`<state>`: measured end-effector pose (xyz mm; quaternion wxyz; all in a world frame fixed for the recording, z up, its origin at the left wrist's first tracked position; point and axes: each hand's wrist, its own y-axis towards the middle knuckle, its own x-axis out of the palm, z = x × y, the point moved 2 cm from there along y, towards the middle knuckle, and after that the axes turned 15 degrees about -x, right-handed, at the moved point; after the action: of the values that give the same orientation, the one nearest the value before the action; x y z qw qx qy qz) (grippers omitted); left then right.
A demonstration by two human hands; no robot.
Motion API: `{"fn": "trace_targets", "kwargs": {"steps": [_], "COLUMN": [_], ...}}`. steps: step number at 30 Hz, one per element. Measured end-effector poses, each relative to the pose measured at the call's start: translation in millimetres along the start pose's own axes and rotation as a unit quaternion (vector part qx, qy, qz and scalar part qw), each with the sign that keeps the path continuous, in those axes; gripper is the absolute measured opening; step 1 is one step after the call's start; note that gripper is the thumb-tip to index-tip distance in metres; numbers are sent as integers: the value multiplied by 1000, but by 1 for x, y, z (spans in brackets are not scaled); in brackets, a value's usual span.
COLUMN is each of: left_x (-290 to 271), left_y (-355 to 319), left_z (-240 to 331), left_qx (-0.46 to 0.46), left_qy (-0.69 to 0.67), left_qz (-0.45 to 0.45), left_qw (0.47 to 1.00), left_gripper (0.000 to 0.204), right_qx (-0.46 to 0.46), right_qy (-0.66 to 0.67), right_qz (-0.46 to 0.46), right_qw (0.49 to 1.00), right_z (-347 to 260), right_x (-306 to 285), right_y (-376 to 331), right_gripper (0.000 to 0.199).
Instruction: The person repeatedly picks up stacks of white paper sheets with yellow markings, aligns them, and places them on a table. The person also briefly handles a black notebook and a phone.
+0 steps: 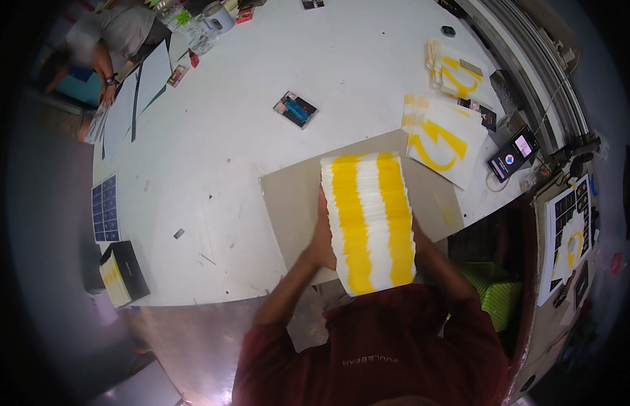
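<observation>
A thick stack of printed sheets (pixel 372 216), white with two yellow bands down its edges, is held between my two hands in front of my chest. It is over the near part of a grey-brown board (pixel 288 196) on the white table. My left hand (pixel 323 237) presses along the stack's left side, its fingers largely hidden behind it. On the opposite side my right hand (pixel 420 237) grips the stack, mostly covered by it. More white sheets with a yellow print (pixel 440 139) lie fanned just beyond the board's right corner.
A smaller pile of similar sheets (pixel 457 74) lies farther back. A phone (pixel 513 154) rests at the right edge. A lighter on a dark card (pixel 296 109) lies mid-table. A black box (pixel 129 271) stands at the left edge. Another person (pixel 112 54) leans over sheets at the far left.
</observation>
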<state>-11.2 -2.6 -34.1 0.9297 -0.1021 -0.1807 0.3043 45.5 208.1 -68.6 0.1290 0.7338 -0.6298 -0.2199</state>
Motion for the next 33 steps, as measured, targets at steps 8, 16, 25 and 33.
{"fn": "trace_targets", "kwargs": {"steps": [8,16,25,33], "left_x": [15,28,35,19], "left_y": [-23,1,19,14], "left_z": [-15,2,2,16], "left_qx": [-89,174,140,117], "left_qy": [-191,-187,48,-175], "left_qz": [42,29,328,-17], "left_qw": [977,966,933,977], "left_gripper": [138,96,113,112], "right_qx": [38,58,64,74], "right_qy": [66,100,133,151], "right_qz": [57,95,115,137], "right_qw": [995,989,982,976], "right_z": [5,3,4,5], "right_x": [21,15,16,18], "right_y": [-10,0,6,2], "right_gripper": [126,128,130,131]}}
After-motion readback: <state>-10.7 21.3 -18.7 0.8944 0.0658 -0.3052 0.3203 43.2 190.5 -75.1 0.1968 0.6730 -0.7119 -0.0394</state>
